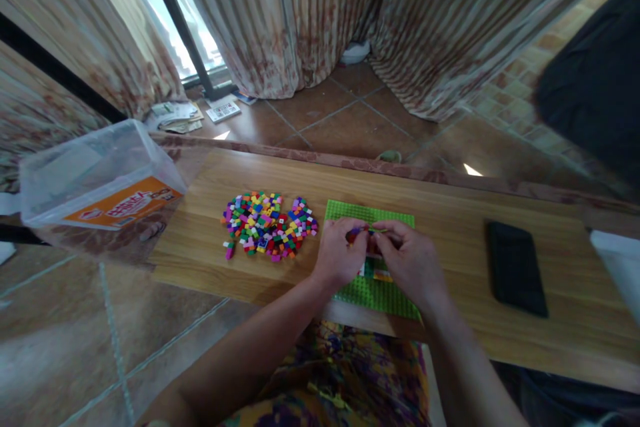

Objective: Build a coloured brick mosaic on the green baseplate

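The left hand (pixel 343 250) and right hand (pixel 413 260) pinch small toy bricks (pixel 371 230), too blurred to count, over a green baseplate (pixel 383 297) on a wooden surface (pixel 450 213). Leftward lies a multicoloured brick pile (pixel 270 225), then a clear plastic box (pixel 125 203); rightward, a flat black object (pixel 516 268).

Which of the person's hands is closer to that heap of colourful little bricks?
The left. The left hand is just right of the heap, over the green plate; the right hand is farther right, at the plate's other side.
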Tool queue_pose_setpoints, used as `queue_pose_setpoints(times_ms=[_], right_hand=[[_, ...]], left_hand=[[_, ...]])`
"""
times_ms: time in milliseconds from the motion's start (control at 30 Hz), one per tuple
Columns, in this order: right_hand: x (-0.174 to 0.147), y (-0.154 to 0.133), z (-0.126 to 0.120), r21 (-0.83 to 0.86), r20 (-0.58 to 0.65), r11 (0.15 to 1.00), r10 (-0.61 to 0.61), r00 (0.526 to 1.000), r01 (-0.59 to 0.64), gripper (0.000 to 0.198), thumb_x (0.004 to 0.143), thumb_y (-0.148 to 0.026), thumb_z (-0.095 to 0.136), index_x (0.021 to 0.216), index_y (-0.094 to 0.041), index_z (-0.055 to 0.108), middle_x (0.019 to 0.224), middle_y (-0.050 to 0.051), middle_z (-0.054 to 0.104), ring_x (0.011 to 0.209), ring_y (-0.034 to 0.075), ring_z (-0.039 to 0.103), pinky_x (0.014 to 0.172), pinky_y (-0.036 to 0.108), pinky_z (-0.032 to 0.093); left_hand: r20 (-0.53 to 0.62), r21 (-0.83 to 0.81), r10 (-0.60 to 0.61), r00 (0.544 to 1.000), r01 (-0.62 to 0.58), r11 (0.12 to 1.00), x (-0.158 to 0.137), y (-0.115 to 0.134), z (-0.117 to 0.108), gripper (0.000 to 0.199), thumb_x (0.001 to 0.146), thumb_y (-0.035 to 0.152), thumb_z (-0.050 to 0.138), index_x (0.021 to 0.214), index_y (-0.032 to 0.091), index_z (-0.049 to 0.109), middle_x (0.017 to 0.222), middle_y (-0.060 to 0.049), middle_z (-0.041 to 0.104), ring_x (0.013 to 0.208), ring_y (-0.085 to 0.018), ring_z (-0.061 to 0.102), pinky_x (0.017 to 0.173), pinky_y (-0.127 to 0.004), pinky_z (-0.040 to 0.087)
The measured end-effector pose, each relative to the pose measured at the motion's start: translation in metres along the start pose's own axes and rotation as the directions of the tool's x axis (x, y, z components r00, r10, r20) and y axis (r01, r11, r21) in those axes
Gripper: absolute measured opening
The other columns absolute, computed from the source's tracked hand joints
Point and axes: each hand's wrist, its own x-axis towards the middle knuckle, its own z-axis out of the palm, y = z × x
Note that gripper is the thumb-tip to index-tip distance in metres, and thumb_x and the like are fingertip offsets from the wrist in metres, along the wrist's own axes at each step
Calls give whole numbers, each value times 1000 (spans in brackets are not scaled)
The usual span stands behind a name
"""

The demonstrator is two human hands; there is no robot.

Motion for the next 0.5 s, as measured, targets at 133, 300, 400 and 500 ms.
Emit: queue_pose_setpoints(times_ms=[133, 300, 400, 500], right_hand=[[-2, 3, 0, 75, -37, 997, -19, 999, 22, 24, 82, -33, 55, 94, -19, 69, 82, 6, 76, 71, 20, 70, 66, 31, 53], [-7, 15, -4, 179, -281, 982, -4, 960, 56, 27, 82, -38, 57, 93, -17, 70, 81, 7, 75, 76, 22, 70, 72, 35, 54], [-7, 23, -3, 155, -362, 986, 4, 932, 56, 28, 83, -40, 57, 91, -17, 71, 87, 8, 75, 79, 22, 69, 74, 35, 54], [-4, 26, 2, 131, -344, 989, -14, 939, 63, 31, 86, -40, 53, 95, -17, 71, 93, 9, 74, 81, 21, 68, 75, 35, 53]], left_hand=[[17, -36, -8, 1000, 9, 999, 0, -6, 1, 16, 81, 12, 59, 88, 18, 72, 88, -3, 74, 88, -19, 63, 88, -34, 47], [17, -156, -14, 1000, 16, 988, -2, -20, -1, 25, 89, 22, 52, 106, 20, 70, 99, -4, 73, 96, -19, 63, 91, -34, 48], [28, -298, -49, 998, 56, 953, -2, -24, -4, 32, 94, 26, 43, 117, 18, 64, 106, -6, 71, 97, -18, 64, 90, -33, 50], [38, -390, -76, 996, 85, 917, -1, -22, -5, 33, 95, 27, 41, 117, 15, 62, 105, -7, 72, 95, -17, 66, 88, -32, 52]])
